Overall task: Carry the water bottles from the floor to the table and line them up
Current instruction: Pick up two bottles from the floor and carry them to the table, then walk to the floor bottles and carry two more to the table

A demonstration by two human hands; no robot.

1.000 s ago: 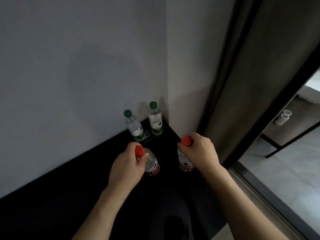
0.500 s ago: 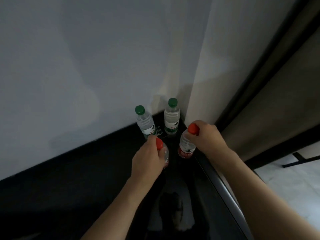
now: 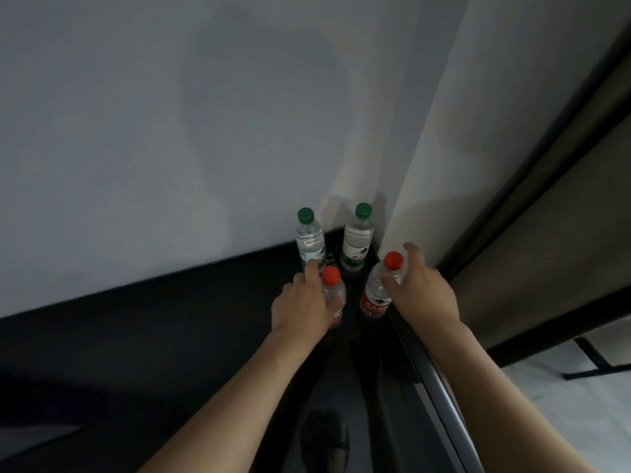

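Four clear water bottles stand on the black table (image 3: 170,336) in the corner by the wall. Two green-capped bottles (image 3: 309,240) (image 3: 356,240) stand at the back. In front of them are a left red-capped bottle (image 3: 333,291) and a right red-capped bottle (image 3: 377,291). My left hand (image 3: 302,302) lies against the left red-capped bottle's side, its forefinger straight and pointing up. My right hand (image 3: 420,288) touches the right red-capped bottle's neck with the thumb, while its fingers stretch out behind the cap. Both red caps are uncovered.
A grey wall (image 3: 170,131) runs along the table's back and meets a lighter wall (image 3: 461,131) at the corner. The table's right edge (image 3: 440,404) has a metal trim, with pale floor (image 3: 580,404) below. A dark door frame (image 3: 546,148) rises at the right.
The two red-capped bottles came forward to stand just in front of the green-capped pair. Both hands slid off the red caps and their fingers straightened.
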